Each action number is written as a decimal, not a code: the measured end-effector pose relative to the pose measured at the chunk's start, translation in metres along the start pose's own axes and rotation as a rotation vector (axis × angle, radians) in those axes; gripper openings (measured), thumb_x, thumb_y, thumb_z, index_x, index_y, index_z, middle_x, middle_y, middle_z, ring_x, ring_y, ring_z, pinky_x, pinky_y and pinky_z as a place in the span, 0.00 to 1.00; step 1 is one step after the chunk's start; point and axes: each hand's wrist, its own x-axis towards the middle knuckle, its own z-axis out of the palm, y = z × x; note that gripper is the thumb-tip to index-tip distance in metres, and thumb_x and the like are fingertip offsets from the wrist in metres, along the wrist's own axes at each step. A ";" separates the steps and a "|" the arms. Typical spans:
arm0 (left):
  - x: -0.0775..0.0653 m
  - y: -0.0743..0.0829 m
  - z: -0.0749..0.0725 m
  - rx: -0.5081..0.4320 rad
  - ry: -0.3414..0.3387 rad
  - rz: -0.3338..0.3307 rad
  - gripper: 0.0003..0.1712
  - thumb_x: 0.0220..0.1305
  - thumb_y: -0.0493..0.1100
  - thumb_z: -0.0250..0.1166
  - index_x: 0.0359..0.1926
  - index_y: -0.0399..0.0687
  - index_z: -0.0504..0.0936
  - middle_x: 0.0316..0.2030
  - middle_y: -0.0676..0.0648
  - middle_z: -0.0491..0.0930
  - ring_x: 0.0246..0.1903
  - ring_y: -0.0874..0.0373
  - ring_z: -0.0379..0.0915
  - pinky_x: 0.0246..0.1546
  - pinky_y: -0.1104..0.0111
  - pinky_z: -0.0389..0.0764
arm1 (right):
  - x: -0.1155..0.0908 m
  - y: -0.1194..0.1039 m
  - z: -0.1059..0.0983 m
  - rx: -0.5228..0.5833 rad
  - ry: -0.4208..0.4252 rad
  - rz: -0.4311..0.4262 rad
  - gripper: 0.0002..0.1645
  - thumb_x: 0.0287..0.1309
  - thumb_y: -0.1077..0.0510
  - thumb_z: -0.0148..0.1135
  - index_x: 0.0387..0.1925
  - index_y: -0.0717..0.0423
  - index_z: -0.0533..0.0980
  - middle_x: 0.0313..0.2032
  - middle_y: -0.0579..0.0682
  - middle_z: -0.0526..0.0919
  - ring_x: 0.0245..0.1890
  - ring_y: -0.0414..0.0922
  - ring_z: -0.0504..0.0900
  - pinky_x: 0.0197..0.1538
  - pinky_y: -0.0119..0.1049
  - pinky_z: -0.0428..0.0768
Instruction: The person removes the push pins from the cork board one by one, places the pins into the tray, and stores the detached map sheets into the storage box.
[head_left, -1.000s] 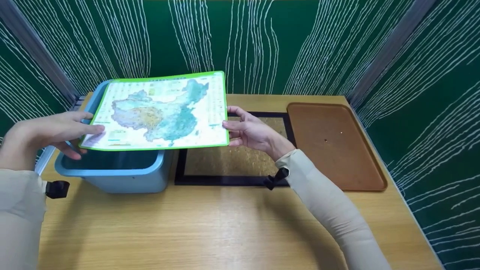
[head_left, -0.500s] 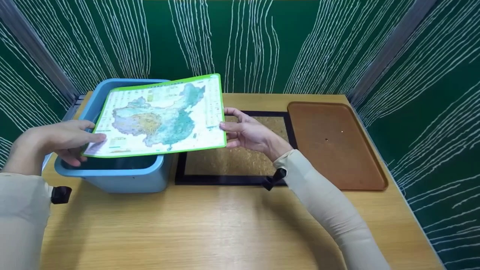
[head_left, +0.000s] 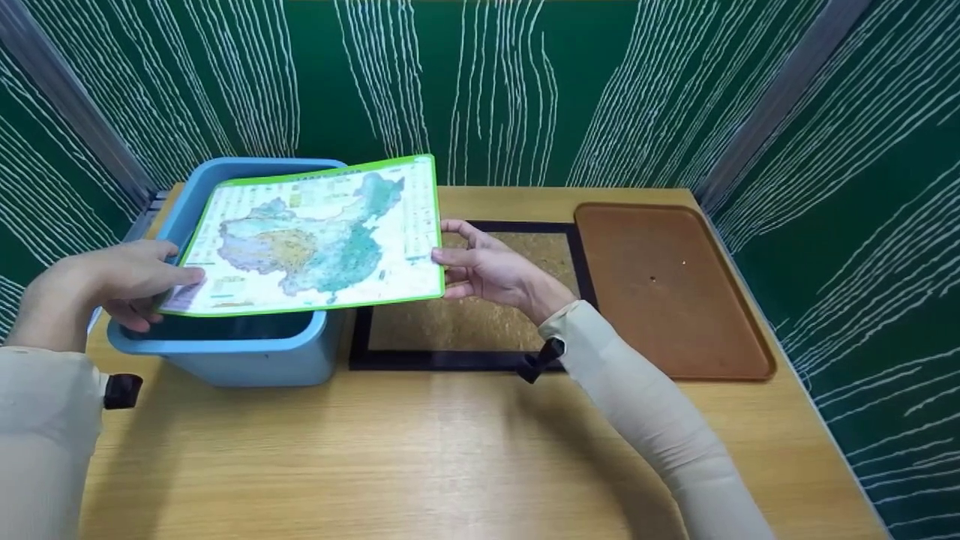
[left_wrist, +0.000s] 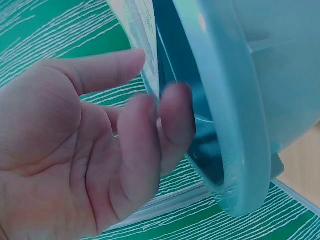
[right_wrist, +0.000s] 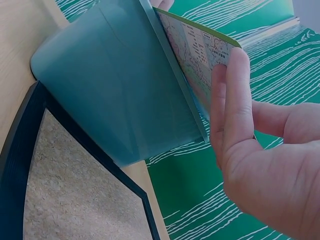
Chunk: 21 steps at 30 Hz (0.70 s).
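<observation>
A thin map sheet point(head_left: 315, 240) with a bright green border spans both hands above the blue bin point(head_left: 217, 345). At its near left corner my left hand point(head_left: 112, 281) pinches it, thumb on top and fingers beneath. My right hand point(head_left: 495, 270) grips the right edge, thumb on the printed face and fingers behind. In the left wrist view, the left hand point(left_wrist: 100, 145) holds the sheet's corner near the bin's rim point(left_wrist: 225, 105). From the right wrist, the sheet's underside point(right_wrist: 200, 50) shows more print, and the right hand point(right_wrist: 260, 145) has its fingers against it.
Right of the bin lies a black-framed board point(head_left: 465, 326) with a speckled brown face, partly under the right hand. A brown tray point(head_left: 667, 300) sits at the table's right. Green walls with white lines point(head_left: 495, 90) enclose the wooden table point(head_left: 420, 457) at the back and sides.
The map sheet has dropped slightly, its right side shifting left and down with the right hand. The left hand has moved a little lower, and more of the bin's back rim shows.
</observation>
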 end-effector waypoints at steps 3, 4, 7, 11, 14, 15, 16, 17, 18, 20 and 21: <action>0.002 -0.002 -0.001 0.004 0.001 0.001 0.33 0.77 0.58 0.53 0.58 0.28 0.60 0.37 0.35 0.71 0.31 0.49 0.75 0.32 0.59 0.87 | 0.001 0.000 0.001 0.002 0.009 0.001 0.27 0.71 0.64 0.59 0.66 0.47 0.64 0.51 0.63 0.83 0.40 0.54 0.87 0.31 0.39 0.87; 0.003 -0.003 -0.001 0.002 0.000 0.002 0.34 0.77 0.58 0.53 0.58 0.29 0.60 0.37 0.35 0.71 0.31 0.49 0.75 0.32 0.59 0.86 | 0.002 0.000 0.002 0.005 0.012 0.002 0.27 0.71 0.64 0.59 0.66 0.47 0.64 0.51 0.63 0.83 0.40 0.54 0.87 0.31 0.39 0.87; 0.005 -0.007 0.000 0.003 0.003 -0.004 0.35 0.76 0.59 0.55 0.58 0.30 0.60 0.37 0.36 0.72 0.30 0.49 0.75 0.32 0.60 0.86 | 0.004 0.000 0.004 0.009 0.018 0.006 0.27 0.71 0.64 0.59 0.66 0.46 0.63 0.52 0.63 0.83 0.40 0.54 0.87 0.31 0.39 0.87; 0.004 -0.009 0.001 0.028 0.007 0.004 0.33 0.75 0.58 0.55 0.54 0.30 0.61 0.33 0.38 0.71 0.28 0.51 0.73 0.29 0.61 0.85 | 0.007 0.002 0.007 0.008 0.017 0.005 0.26 0.71 0.65 0.58 0.65 0.47 0.63 0.51 0.62 0.83 0.40 0.54 0.87 0.32 0.39 0.87; 0.003 -0.008 0.002 0.051 0.020 0.007 0.32 0.76 0.58 0.55 0.53 0.30 0.62 0.32 0.38 0.70 0.28 0.50 0.73 0.29 0.60 0.85 | 0.007 0.002 0.009 0.009 0.019 0.000 0.25 0.72 0.65 0.57 0.64 0.47 0.63 0.50 0.62 0.83 0.40 0.54 0.87 0.32 0.39 0.87; 0.002 -0.008 0.003 0.054 0.028 0.004 0.33 0.75 0.58 0.56 0.54 0.29 0.62 0.33 0.36 0.70 0.29 0.48 0.74 0.29 0.60 0.85 | 0.007 0.002 0.010 0.009 0.019 -0.001 0.25 0.72 0.65 0.57 0.64 0.47 0.63 0.50 0.62 0.83 0.40 0.54 0.87 0.32 0.39 0.87; 0.001 -0.008 0.003 0.059 0.037 0.003 0.34 0.75 0.58 0.56 0.55 0.28 0.61 0.35 0.35 0.70 0.31 0.47 0.74 0.30 0.59 0.86 | 0.006 0.002 0.011 0.009 0.018 0.000 0.25 0.72 0.65 0.57 0.64 0.47 0.63 0.50 0.62 0.83 0.40 0.54 0.87 0.32 0.39 0.87; 0.001 -0.008 0.004 0.063 0.047 0.002 0.35 0.75 0.59 0.57 0.56 0.28 0.61 0.37 0.34 0.70 0.32 0.46 0.74 0.31 0.58 0.86 | 0.006 0.002 0.011 0.011 0.016 0.001 0.25 0.72 0.65 0.57 0.64 0.47 0.63 0.50 0.62 0.83 0.40 0.54 0.87 0.32 0.39 0.87; 0.001 -0.009 0.005 0.065 0.062 0.000 0.36 0.75 0.59 0.57 0.57 0.27 0.61 0.38 0.33 0.69 0.33 0.44 0.75 0.31 0.58 0.86 | 0.005 0.002 0.012 0.013 0.013 0.003 0.25 0.72 0.65 0.57 0.65 0.47 0.63 0.50 0.62 0.83 0.40 0.54 0.87 0.33 0.39 0.87; 0.000 -0.009 0.006 0.070 0.091 -0.003 0.38 0.74 0.60 0.57 0.58 0.26 0.61 0.40 0.31 0.69 0.35 0.42 0.75 0.31 0.57 0.86 | 0.004 0.002 0.014 0.015 0.008 0.003 0.25 0.72 0.65 0.57 0.65 0.46 0.63 0.50 0.62 0.83 0.40 0.55 0.87 0.33 0.39 0.87; 0.000 -0.009 0.008 0.073 0.104 -0.008 0.38 0.74 0.60 0.57 0.58 0.26 0.61 0.40 0.31 0.68 0.35 0.41 0.75 0.31 0.56 0.86 | 0.004 0.001 0.015 0.014 0.005 0.002 0.25 0.72 0.65 0.57 0.65 0.46 0.63 0.50 0.62 0.83 0.41 0.55 0.87 0.33 0.39 0.87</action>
